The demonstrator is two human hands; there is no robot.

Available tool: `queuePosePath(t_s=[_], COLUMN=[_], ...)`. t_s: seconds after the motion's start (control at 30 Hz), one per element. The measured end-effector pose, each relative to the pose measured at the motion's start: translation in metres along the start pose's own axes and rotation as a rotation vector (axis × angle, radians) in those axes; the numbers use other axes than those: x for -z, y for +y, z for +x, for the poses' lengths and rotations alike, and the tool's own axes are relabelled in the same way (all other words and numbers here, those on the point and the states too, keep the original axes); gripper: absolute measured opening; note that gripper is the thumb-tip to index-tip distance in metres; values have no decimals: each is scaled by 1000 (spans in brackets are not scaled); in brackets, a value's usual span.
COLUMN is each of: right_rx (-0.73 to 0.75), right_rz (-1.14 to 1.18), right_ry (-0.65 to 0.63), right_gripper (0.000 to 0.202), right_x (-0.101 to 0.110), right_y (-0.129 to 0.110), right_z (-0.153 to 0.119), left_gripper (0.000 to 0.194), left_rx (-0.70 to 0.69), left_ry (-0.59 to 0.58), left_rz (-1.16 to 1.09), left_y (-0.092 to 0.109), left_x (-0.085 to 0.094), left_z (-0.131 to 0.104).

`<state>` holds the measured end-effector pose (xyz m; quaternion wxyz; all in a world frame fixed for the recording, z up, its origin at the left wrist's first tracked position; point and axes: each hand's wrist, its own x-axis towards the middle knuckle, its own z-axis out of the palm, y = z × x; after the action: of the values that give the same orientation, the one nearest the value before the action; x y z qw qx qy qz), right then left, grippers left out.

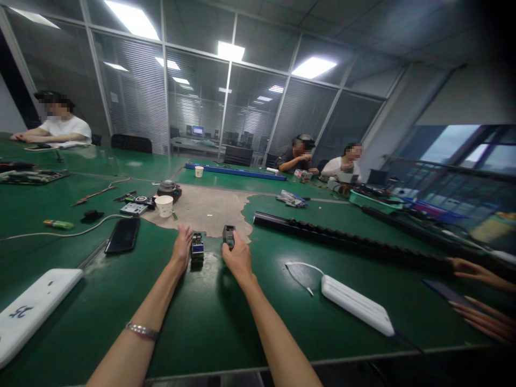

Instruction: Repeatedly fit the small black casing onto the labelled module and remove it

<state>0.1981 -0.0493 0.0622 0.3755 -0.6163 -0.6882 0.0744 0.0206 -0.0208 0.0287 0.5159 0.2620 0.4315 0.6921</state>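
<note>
My left hand (183,246) rests on the green table (193,322), its fingers extended beside a small electronic module (197,248) with a blue part on it. The module stands just right of those fingers, and I see nothing held in that hand. In my right hand (238,255) is a small dark grey block (229,235), gripped between thumb and fingers. It is held near the edge of a bare tan patch (201,207) of the tabletop, a short way right of the module.
A black phone (122,235), a paper cup (164,206) and a white numbered case (38,309) are at left. At right are a long black strip (322,236), a white power bank-like bar (357,305) and another person's hands (481,271). Other people sit across the table.
</note>
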Motion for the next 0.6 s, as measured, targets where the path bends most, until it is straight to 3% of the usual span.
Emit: queuePosePath(t_s=[0.17,0.33,0.6], right_rx=[-46,-21,87], right_rz=[-64,-72,20], right_ry=[-20,37,137], right_gripper=[52,54,66], right_x=[-8,-15,-11], right_y=[25,28,30], right_z=[-12,-22,-23], left_gripper=[79,76,76], left_rx=[-8,-17,2], left_ry=[-17,-29,23], left_rz=[8,14,-34], left_y=[-2,-5,-4], left_x=[0,2,7], left_z=[1,3,8])
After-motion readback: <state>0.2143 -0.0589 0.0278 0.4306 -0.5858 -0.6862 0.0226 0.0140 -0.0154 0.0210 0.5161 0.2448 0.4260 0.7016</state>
